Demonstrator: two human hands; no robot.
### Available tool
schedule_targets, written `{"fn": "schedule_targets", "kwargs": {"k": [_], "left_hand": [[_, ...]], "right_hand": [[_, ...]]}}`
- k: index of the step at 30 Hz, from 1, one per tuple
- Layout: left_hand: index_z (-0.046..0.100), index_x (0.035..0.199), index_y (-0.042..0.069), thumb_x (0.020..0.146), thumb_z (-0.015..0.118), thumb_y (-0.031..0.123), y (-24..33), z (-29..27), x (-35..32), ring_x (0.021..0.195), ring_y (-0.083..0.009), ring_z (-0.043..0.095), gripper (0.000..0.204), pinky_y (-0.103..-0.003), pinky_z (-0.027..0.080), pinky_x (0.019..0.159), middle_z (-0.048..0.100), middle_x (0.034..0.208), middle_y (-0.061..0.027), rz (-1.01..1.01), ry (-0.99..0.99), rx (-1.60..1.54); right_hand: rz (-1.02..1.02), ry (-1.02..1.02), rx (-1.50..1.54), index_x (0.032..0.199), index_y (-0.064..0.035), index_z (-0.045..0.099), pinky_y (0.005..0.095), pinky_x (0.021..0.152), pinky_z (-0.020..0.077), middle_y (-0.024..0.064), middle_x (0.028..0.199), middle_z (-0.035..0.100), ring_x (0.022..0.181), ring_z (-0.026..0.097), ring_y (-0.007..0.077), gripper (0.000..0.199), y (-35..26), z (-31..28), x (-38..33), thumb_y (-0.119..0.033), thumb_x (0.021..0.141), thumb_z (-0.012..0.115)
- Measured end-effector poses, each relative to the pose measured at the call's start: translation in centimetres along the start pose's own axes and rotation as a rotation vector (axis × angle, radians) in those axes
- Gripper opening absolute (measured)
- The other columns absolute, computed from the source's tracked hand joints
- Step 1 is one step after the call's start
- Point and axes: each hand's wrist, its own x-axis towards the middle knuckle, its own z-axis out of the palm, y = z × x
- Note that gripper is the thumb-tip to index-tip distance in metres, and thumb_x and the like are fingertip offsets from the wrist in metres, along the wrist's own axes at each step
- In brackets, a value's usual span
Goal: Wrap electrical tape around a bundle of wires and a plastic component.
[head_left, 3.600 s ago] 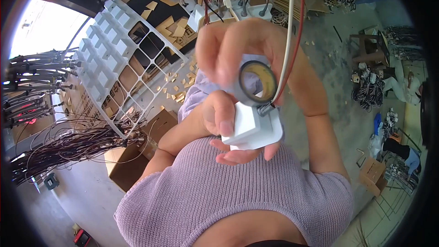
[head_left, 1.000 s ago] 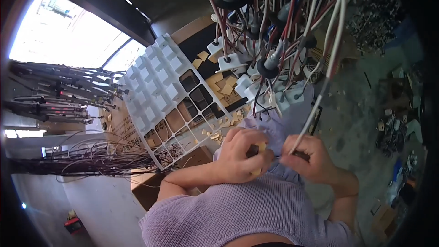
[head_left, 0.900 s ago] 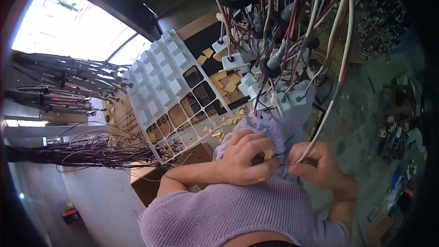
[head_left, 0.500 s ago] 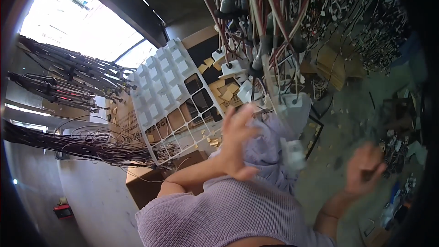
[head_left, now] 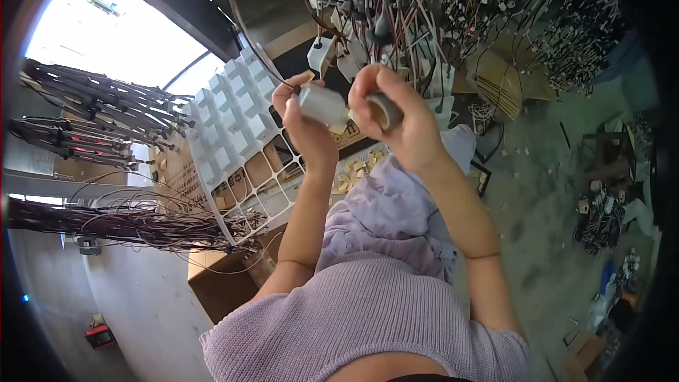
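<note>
My left hand (head_left: 311,140) grips a white plastic housing (head_left: 323,105) at its cable end, with the fingers curled round it. A dark cable (head_left: 249,35) runs from that end up and to the left. Close by on the right, my right hand (head_left: 419,134) is closed on a grey roll of tape (head_left: 389,111) with a brownish core. The roll and the housing are nearly side by side, and I cannot tell whether they touch. Behind the hands, more white housings (head_left: 322,53) hang on cables.
At the left stands a white grid tray (head_left: 237,120) with several boxes in its cells. Cable bundles (head_left: 120,230) stick out further left. A cardboard box (head_left: 219,290) is below them. Lilac cloth (head_left: 382,205) covers my lap. Wire heaps (head_left: 600,223) lie at the right.
My right hand has come in from the far right with the tape roll. The left hand, open before, has moved up and left and taken hold of a white housing.
</note>
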Motion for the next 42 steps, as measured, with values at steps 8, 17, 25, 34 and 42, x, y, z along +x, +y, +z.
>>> {"fn": "schedule_targets", "kwargs": {"k": [8,17,25,34,42], "left_hand": [[0.041,0.141,0.0,0.076,0.083,0.024,3.9,-1.8,-3.1,0.1,-0.0202,0.064,0.081,-0.032,0.051,0.09,0.056,0.12,-0.0103,-0.69,-0.47,-0.317],[0.047,0.134,0.002,0.076,0.077,0.0,5.7,-1.0,-5.2,0.122,-0.0199,0.056,0.065,-0.033,0.045,0.102,0.056,0.135,-0.0111,-0.348,-0.52,0.105],[0.058,0.131,0.005,0.065,0.073,-0.005,5.2,-0.6,-5.4,0.111,-0.0238,0.062,0.068,-0.033,0.049,0.094,0.062,0.124,-0.0111,-0.098,-0.579,0.429],[0.061,0.117,0.004,0.06,0.072,-0.006,5.3,0.7,-5.7,0.106,-0.0313,0.061,0.059,-0.038,0.047,0.092,0.064,0.111,-0.0113,-0.007,-0.653,0.459],[0.061,0.114,0.002,0.072,0.074,0.013,4.0,0.8,-4.8,0.094,-0.0305,0.063,0.045,-0.038,0.048,0.085,0.065,0.103,-0.0118,0.331,-0.534,0.682]], "right_hand": [[-0.06,-0.131,0.052,0.128,-0.0043,0.044,0.0284,0.078,0.0462,0.0093,0.114,0.055,0.092,0.057,0.0155,0.043,0.3,-0.6,-2.0,-0.01,0.09,0.063],[-0.005,0.102,-0.591,0.124,-0.0028,0.056,0.0262,0.089,0.0517,0.002,0.107,0.063,0.102,0.062,0.011,0.062,-2.9,-1.4,-3.3,-0.002,0.071,0.089],[-0.062,-0.059,-0.979,0.114,-0.0015,0.063,0.0242,0.084,0.0476,0.0053,0.113,0.054,0.1,0.056,0.0109,0.06,-5.2,-1.1,-4.3,-0.004,0.061,0.093],[-0.112,-0.324,-1.256,0.113,-0.0016,0.07,0.0324,0.086,0.0456,0.0082,0.106,0.053,0.099,0.055,0.0214,0.055,-7.6,-1.5,-4.7,-0.012,0.062,0.087],[-0.039,0.002,-1.165,0.142,-0.0005,0.053,0.035,0.098,0.0483,0.0157,0.13,0.061,0.101,0.066,0.0223,0.078,-5.2,3.5,-7.5,-0.012,0.071,0.084]]}}
